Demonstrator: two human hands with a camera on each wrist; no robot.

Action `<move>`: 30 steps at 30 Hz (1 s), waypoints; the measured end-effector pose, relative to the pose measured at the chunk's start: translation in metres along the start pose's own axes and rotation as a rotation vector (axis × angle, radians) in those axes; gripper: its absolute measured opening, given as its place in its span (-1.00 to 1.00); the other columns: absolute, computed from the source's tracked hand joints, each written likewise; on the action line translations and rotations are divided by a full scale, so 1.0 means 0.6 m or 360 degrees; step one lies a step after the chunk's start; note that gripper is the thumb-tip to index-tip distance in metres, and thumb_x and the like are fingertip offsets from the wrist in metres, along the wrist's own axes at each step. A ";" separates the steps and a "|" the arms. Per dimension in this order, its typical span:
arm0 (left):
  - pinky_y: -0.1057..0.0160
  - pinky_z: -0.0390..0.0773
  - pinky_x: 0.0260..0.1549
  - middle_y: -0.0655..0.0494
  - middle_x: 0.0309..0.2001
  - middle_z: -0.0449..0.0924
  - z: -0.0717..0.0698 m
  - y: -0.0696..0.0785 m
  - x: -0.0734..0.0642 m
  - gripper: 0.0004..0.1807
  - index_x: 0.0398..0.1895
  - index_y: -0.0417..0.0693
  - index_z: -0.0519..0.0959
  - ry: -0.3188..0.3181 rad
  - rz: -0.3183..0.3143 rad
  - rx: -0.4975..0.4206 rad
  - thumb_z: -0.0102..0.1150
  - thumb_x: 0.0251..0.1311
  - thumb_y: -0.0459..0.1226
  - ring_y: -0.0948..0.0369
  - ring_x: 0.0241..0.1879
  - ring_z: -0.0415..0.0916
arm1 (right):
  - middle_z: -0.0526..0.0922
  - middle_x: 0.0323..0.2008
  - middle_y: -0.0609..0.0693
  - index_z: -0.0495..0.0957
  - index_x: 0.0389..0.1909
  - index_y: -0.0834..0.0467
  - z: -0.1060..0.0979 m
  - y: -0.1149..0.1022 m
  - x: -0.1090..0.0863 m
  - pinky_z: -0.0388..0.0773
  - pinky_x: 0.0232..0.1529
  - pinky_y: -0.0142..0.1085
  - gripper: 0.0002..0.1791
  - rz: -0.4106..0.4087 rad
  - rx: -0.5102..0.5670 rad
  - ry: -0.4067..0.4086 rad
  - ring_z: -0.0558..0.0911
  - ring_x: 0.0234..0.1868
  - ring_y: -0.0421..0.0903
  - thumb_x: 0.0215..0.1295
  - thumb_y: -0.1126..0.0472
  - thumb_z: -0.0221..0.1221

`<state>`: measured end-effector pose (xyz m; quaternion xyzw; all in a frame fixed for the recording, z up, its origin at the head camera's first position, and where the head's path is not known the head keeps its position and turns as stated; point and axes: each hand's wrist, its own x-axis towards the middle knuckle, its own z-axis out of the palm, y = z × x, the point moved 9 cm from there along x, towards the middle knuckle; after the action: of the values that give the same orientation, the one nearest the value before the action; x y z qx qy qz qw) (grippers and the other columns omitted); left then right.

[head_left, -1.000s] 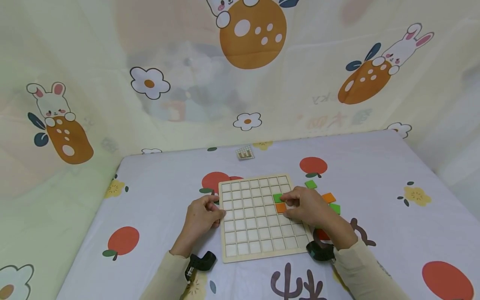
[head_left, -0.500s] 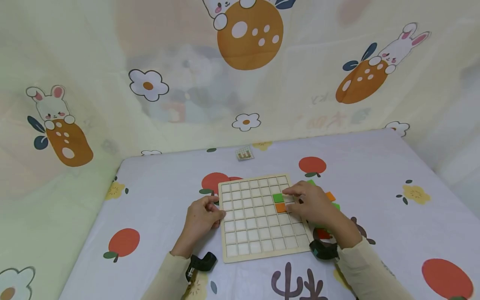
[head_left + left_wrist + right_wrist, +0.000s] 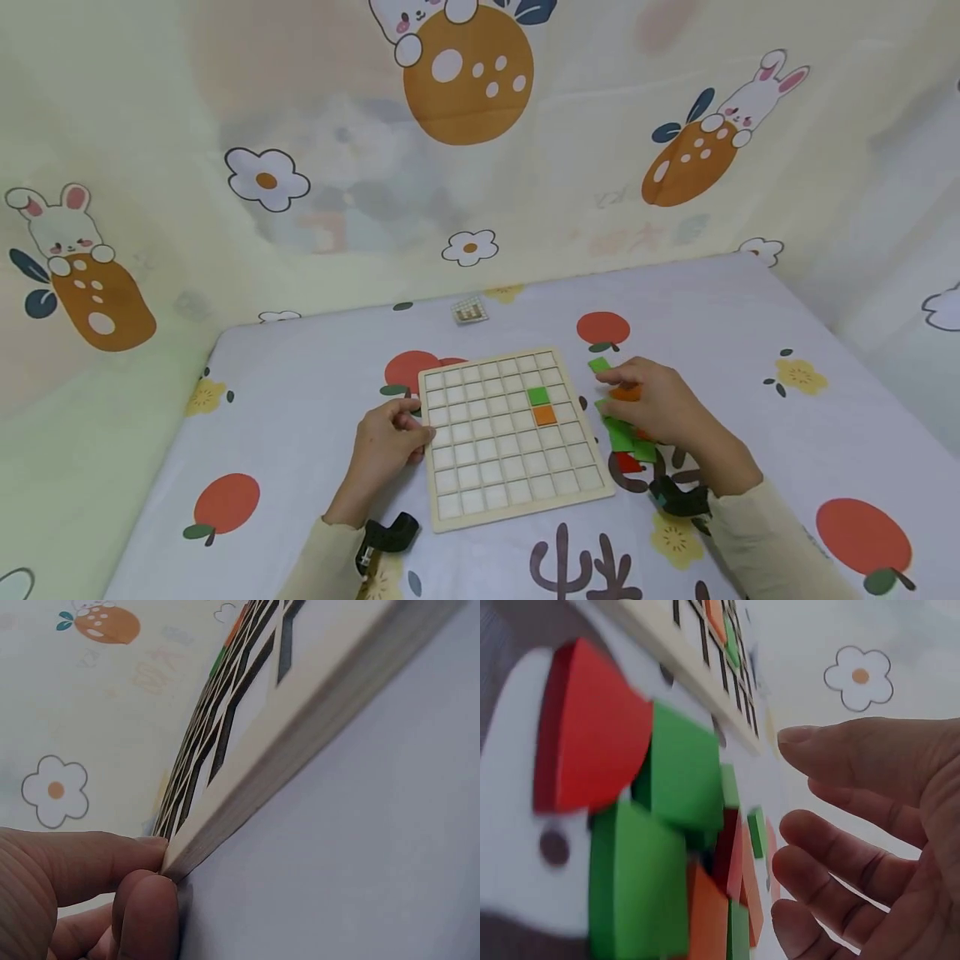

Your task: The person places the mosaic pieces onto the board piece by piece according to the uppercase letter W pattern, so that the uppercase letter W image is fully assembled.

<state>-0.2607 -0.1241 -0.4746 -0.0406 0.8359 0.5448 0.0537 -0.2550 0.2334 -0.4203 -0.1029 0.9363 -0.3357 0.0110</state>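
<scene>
A light wooden grid board (image 3: 522,509) lies on the cloth, with a green tile (image 3: 538,396) and an orange tile (image 3: 543,415) in neighbouring cells toward its right. My left hand (image 3: 385,443) holds the board's left edge; in the left wrist view the thumb and forefinger meet at the rim (image 3: 247,787). Past the right edge my right hand (image 3: 660,404) hovers over loose tiles, thumb and fingers spread with nothing between them. In the right wrist view, a red tile (image 3: 596,727), green tiles (image 3: 682,765) and an orange tile (image 3: 707,915) lie heaped below it.
A small grid-patterned piece (image 3: 469,311) lies near the back of the table. The patterned tablecloth (image 3: 315,358) covers the tabletop, and a printed curtain (image 3: 352,217) hangs behind it. Each wrist wears a black camera mount (image 3: 678,498).
My right hand has left the board's tiles and moved right, over the loose pile. The left hand stays at the board's edge. The head view has shifted slightly.
</scene>
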 end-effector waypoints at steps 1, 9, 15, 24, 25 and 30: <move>0.37 0.57 -0.61 0.00 -0.43 0.61 -0.001 -0.001 -0.001 -0.51 0.18 -0.32 0.62 0.0004 -0.0005 -0.0002 0.45 0.15 -0.43 0.26 -0.64 0.51 | 0.69 -0.02 0.13 0.68 0.16 0.28 0.000 0.003 -0.002 0.62 0.00 0.02 -0.55 0.0014 -0.0001 -0.0010 0.62 -0.02 0.11 0.25 0.25 0.44; 0.35 0.60 -0.59 0.00 -0.41 0.61 -0.003 -0.004 -0.002 -0.51 0.18 -0.32 0.62 0.0013 -0.0005 -0.0011 0.45 0.15 -0.43 0.26 -0.62 0.52 | 0.68 -0.14 0.03 0.72 0.05 0.26 0.004 0.020 -0.026 0.56 -0.30 -0.30 -0.62 0.0112 0.0057 -0.0102 0.56 -0.20 -0.05 0.21 0.28 0.46; 0.36 0.58 -0.60 0.01 -0.43 0.60 0.000 -0.001 -0.001 -0.51 0.18 -0.31 0.62 0.0001 0.0020 0.0001 0.45 0.15 -0.42 0.26 -0.63 0.51 | 0.58 -0.28 -0.04 0.75 -0.01 0.22 0.015 0.024 -0.049 0.48 -0.36 -0.32 -0.65 0.0119 0.0024 -0.0180 0.48 -0.27 -0.08 0.15 0.27 0.49; 0.37 0.57 -0.60 0.01 -0.44 0.59 -0.001 -0.003 0.000 -0.51 0.18 -0.31 0.62 0.0006 0.0002 0.0004 0.46 0.15 -0.42 0.26 -0.64 0.50 | 0.62 -0.18 -0.04 0.78 -0.17 0.14 0.024 0.027 -0.058 0.48 -0.31 -0.31 -0.75 0.0091 -0.0035 -0.0183 0.50 -0.21 -0.09 0.10 0.27 0.51; 0.37 0.58 -0.60 0.01 -0.44 0.59 -0.001 -0.004 0.000 -0.51 0.18 -0.31 0.62 0.0008 0.0001 0.0003 0.46 0.15 -0.43 0.26 -0.64 0.50 | 0.62 -0.18 -0.04 0.78 -0.18 0.13 0.024 0.026 -0.057 0.48 -0.30 -0.31 -0.76 0.0086 -0.0036 -0.0181 0.50 -0.22 -0.09 0.09 0.26 0.51; 0.37 0.56 -0.62 0.01 -0.44 0.59 -0.001 -0.003 0.001 -0.52 0.18 -0.31 0.62 0.0009 0.0003 0.0001 0.46 0.15 -0.43 0.26 -0.64 0.50 | 0.58 -0.32 -0.07 0.74 -0.22 0.14 0.024 0.028 -0.057 0.47 -0.34 -0.33 -0.79 0.0132 -0.0006 -0.0186 0.48 -0.29 -0.10 0.10 0.29 0.50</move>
<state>-0.2611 -0.1254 -0.4763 -0.0414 0.8362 0.5445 0.0508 -0.2234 0.2435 -0.4438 -0.0833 0.9381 -0.3266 0.0793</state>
